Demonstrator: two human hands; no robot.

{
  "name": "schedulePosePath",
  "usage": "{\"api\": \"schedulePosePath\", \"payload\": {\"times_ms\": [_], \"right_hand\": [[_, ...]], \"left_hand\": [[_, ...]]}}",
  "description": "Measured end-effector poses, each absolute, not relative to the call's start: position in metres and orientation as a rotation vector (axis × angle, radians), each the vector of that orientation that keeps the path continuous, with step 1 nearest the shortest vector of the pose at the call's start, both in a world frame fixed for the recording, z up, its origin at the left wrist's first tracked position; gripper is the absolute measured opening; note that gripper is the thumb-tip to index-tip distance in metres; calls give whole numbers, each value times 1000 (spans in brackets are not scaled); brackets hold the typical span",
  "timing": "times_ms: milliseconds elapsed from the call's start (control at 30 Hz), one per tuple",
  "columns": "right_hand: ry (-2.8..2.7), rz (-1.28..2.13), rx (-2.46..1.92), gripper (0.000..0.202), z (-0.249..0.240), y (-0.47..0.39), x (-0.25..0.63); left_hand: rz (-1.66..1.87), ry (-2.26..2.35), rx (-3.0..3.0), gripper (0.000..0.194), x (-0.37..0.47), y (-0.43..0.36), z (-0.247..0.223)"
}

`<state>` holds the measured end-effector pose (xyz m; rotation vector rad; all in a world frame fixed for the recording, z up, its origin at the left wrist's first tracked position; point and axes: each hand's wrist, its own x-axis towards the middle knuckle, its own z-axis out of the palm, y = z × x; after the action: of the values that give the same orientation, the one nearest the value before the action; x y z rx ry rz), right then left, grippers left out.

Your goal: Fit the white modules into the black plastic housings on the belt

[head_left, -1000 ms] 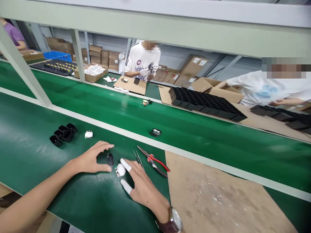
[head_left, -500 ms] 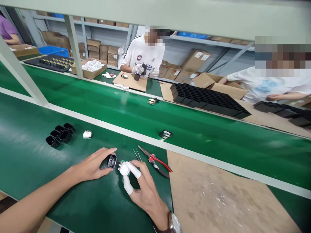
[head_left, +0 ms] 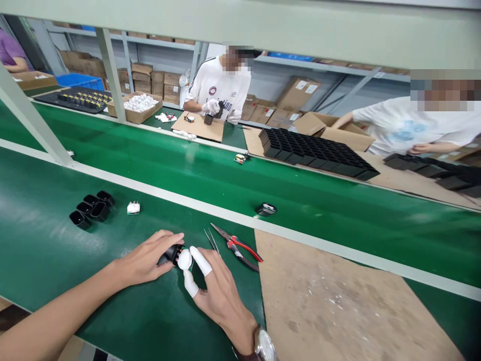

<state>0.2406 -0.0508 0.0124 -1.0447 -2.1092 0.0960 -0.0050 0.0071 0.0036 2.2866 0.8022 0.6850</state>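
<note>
Between the thumb and fingers of my left hand [head_left: 150, 258] is a small black plastic housing [head_left: 172, 253], its opening turned to the right. My right hand [head_left: 218, 288], with white finger cots on thumb and forefinger, pinches a small circuit board [head_left: 185, 259] with a white blob over its parts. The board's left end is at the mouth of the housing; how far it sits inside is hidden. Several black housings [head_left: 98, 211] stand to the left, and another white-covered board [head_left: 133, 207] lies beside them.
Tweezers [head_left: 211, 240] and red-handled pliers [head_left: 236, 246] lie right of my hands, beside a cardboard sheet [head_left: 319, 301]. Beyond a pale rail, a green conveyor belt [head_left: 180, 173] carries a circuit board [head_left: 241, 158] and a black housing [head_left: 266, 209]. Co-workers sit across it, near rows of black housings [head_left: 315, 153].
My right hand has moved left, bringing the board up to the housing's opening. The housing has turned a little in my left hand. Items on the belt have shifted right.
</note>
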Motion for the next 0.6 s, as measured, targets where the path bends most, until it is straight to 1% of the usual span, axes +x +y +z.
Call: {"api": "schedulePosePath", "payload": {"times_ms": [300, 433, 500, 600], "right_hand": [[-2198, 10, -1132, 65, 10, -54, 237], [-2233, -15, -1142, 64, 10, -55, 236], [-2235, -13, -1135, 61, 11, -54, 237], [-2204, 40, -1094, 56, 11, -53, 241]], "left_hand": [[673, 820, 2345, 80, -3, 5, -1], [670, 834, 2365, 75, -2, 3, -2], [677, 837, 2362, 73, -1, 4, -2], [696, 825, 2305, 74, -1, 5, -1]]}}
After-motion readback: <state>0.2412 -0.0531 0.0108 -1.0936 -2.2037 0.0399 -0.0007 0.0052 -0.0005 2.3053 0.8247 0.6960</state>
